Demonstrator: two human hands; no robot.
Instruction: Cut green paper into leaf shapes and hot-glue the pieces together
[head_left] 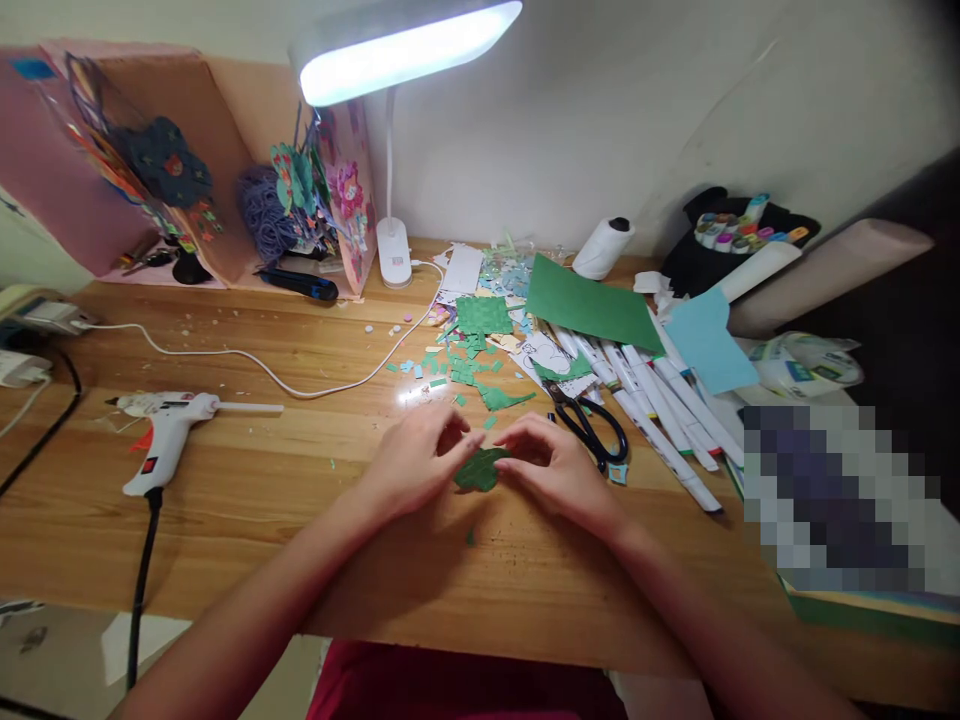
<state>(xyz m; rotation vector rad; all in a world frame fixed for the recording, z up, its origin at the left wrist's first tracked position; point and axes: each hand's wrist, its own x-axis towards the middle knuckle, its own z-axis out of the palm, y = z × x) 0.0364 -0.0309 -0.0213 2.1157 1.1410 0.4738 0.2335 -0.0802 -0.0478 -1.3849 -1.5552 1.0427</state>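
Grip is two-handed: the left hand (pixel 412 458) and the right hand (pixel 559 468) each have thumb and fingertips at the edge of a small green cutout (pixel 480 472), held lightly between them, just above or on the bench (pixel 510 580); which of the two, I cannot tell. The cutout lies to the right of the left grip and to the left of the right grip, so neither hand is clearly nearer. It has a lobed outline and looks a little longer from side to side, that axis running roughly from one hand to the other. Its near edge is free of the fingers. A tiny green scrap (pixel 470 537) lies on the near side, more green scraps (pixel 463 372) beyond, the scissors (pixel 594 436) just past the right hand, and the glue gun (pixel 166 445) well apart, to the left.
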